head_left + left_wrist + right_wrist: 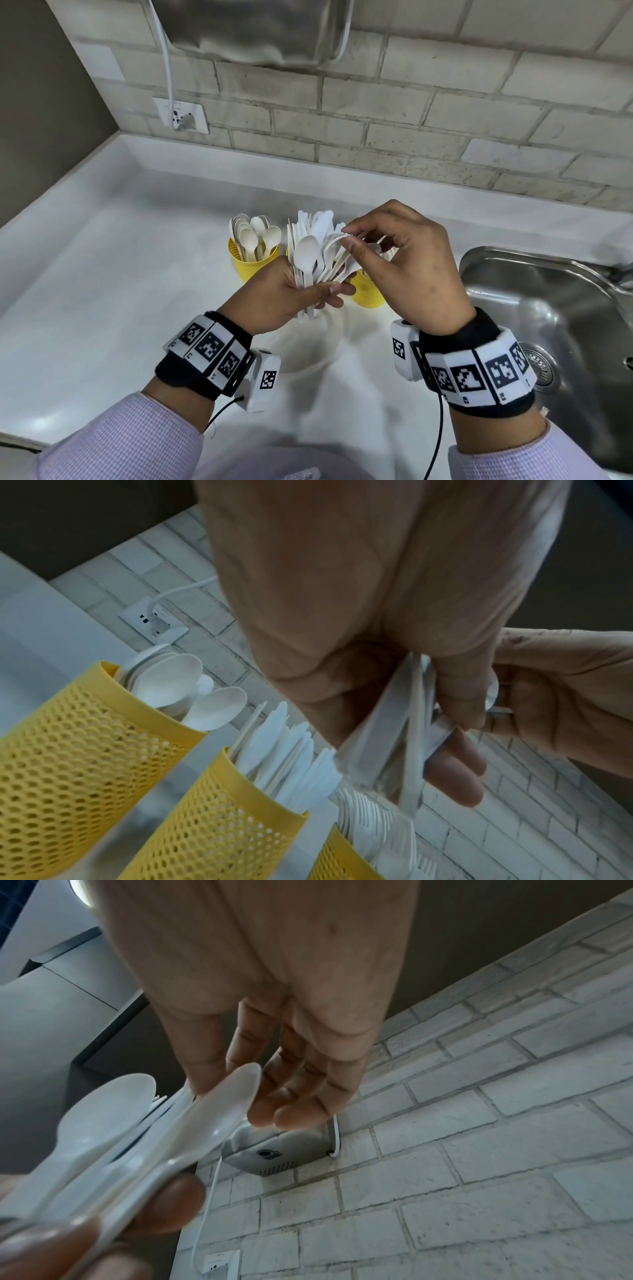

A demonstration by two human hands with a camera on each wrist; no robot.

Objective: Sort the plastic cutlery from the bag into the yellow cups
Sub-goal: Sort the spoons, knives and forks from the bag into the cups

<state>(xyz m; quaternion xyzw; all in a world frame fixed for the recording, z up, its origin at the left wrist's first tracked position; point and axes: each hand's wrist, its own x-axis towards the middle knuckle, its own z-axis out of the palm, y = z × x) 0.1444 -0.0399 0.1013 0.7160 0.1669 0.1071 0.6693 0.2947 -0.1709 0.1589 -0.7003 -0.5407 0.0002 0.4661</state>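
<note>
Three yellow cups (78, 750) stand on the counter (102, 291), spoons leftmost. Your left hand (274, 301) grips a fanned bundle of white cutlery (315, 263) by the handles, above the cups. Your right hand (404, 260) pinches one piece's top end between thumb and forefinger.

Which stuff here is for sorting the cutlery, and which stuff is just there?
For the job:
- left hand holding the cutlery bunch
- right hand pinching one piece
- spoon cup
- knife cup
- fork cup

Just there:
- sink
- socket
- cable
</note>
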